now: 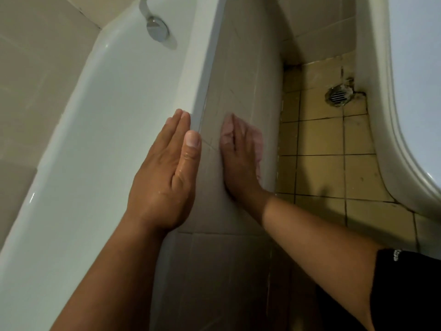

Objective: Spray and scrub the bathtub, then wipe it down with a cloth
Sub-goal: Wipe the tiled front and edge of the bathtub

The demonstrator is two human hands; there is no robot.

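Observation:
The white bathtub (114,111) runs from lower left to the top centre, with a chrome overflow fitting (157,28) on its far wall. My left hand (167,168) lies flat with straight fingers on the tub's front rim, and it looks wet. My right hand (238,158) presses a pale pink cloth (226,133) flat against the grey tiled outer side panel (243,75) of the tub. Most of the cloth is hidden under the palm; its edges show past the fingers and along the right side.
Yellowish floor tiles (322,144) with dark grout lie right of the panel, with a round floor drain (338,96). A white curved fixture (393,115) bounds the floor on the right. Beige wall tiles (35,68) stand behind the tub.

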